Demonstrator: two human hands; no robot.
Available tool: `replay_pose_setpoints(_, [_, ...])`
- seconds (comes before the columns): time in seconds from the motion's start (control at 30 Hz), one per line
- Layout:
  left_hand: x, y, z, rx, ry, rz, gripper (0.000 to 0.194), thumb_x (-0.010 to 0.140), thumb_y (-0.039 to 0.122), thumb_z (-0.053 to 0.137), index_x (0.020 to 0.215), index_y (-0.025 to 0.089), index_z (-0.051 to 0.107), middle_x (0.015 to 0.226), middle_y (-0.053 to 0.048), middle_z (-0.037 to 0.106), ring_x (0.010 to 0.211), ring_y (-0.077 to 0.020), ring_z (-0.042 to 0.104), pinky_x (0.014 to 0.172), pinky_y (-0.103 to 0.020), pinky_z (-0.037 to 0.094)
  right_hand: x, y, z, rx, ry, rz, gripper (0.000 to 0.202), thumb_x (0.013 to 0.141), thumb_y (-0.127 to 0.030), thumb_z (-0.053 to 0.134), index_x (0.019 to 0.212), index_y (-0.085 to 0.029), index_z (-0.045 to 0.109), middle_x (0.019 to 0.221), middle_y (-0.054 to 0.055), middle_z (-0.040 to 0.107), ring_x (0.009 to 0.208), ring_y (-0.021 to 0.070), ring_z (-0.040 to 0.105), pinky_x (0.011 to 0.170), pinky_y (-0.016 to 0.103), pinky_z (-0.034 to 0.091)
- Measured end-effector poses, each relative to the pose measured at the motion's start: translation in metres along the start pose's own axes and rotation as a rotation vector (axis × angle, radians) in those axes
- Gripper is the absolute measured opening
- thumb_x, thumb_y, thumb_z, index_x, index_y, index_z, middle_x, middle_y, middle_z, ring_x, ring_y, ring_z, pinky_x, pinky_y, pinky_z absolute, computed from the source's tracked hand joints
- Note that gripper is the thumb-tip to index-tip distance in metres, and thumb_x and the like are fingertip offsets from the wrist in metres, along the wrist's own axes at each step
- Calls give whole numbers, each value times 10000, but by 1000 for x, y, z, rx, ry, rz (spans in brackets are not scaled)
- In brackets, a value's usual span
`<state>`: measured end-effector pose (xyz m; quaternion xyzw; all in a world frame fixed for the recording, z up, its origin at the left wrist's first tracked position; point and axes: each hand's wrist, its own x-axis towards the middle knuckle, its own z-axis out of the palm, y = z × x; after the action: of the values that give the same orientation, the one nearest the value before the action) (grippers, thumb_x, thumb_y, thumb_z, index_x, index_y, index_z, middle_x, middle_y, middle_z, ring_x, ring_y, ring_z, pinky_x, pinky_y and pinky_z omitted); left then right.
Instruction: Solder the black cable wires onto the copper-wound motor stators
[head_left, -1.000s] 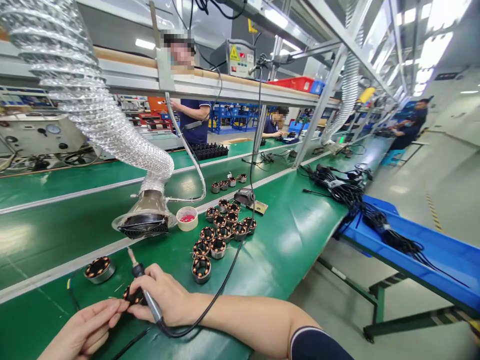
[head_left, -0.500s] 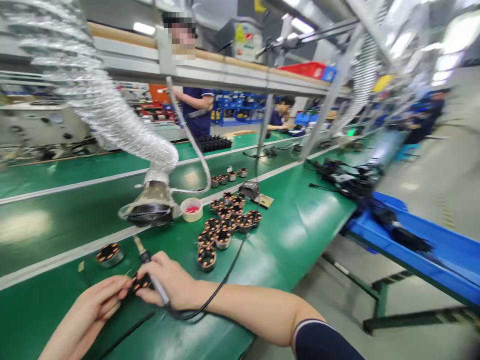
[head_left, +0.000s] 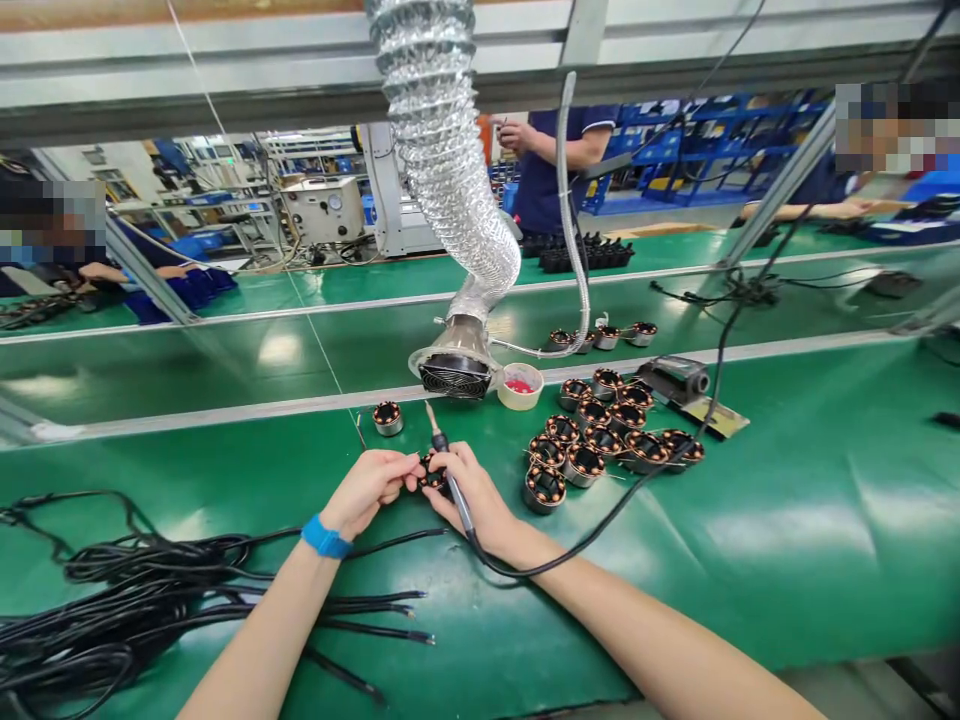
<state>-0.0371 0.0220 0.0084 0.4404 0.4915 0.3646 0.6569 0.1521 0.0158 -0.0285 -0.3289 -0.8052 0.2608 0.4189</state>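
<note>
At the far left of the green counter [head_left: 787, 520], a tangle of black cables [head_left: 112, 600] lies spread toward the middle, some loose ends running under the person's left forearm, which wears a blue wristband [head_left: 325, 537]. Just right of that, the left hand [head_left: 371, 485] has its fingers closed on the left side of a small copper-wound stator [head_left: 431, 474], held just above the counter between both hands. The right hand [head_left: 476, 495] pinches the stator's other side and at the same time grips a soldering iron [head_left: 448, 476], tip pointing up and away, its black cord trailing off to the right. Beyond the hands, a lone stator [head_left: 388, 417] sits near the mouth of a silver fume duct [head_left: 454, 365], with a small cup [head_left: 520, 385] of red stuff beside it. Further right, a cluster of stators [head_left: 600, 440] stands on the counter.
</note>
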Motion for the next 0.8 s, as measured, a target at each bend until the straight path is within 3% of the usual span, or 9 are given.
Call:
replay_pose_setpoints(0.27, [-15,7,0,160,6,35,361,789,439,705,725,86,662,596,4,566,412,-13,265,425,-233,88,-1,5,2,19,7,9,316,869,-156,610,1141,-260,489,1093,42,468,864,142,584,833,303,518])
replay_pose_setpoints(0.5, [-11,3,-7,64,-18,-8,352,748,434,738,728,95,650,579,22,546,394,-6,203,425,-237,60,-1,4,1,15,-1,12,310,869,-144,603,1135,-261,495,1093,35,470,868,134,587,840,290,513])
replay_pose_setpoints(0.57, [-11,4,-10,115,18,4,390,774,473,709,711,93,647,571,11,551,394,-13,223,423,-234,76,-1,3,0,17,-1,15,314,866,-142,605,1136,-258,496,1096,36,472,872,134,585,841,287,511])
replay_pose_setpoints(0.67, [-9,5,-10,215,169,79,442,804,534,663,702,104,637,586,1,562,413,-30,267,424,-225,124,0,1,0,24,1,11,316,858,-135,611,1127,-255,497,1087,32,473,870,133,581,846,286,505])
replay_pose_setpoints(0.73, [-7,4,-7,267,266,156,415,793,529,679,745,118,648,622,6,573,440,-44,305,434,-218,176,0,0,-1,25,3,11,310,852,-125,610,1114,-252,500,1073,28,472,859,130,576,837,283,503])
replay_pose_setpoints(0.8, [-3,3,-2,312,289,239,363,784,491,701,807,129,673,686,-3,608,501,-68,388,473,-214,260,0,-1,-1,22,2,14,308,848,-122,608,1108,-248,503,1062,26,469,852,129,572,825,279,501])
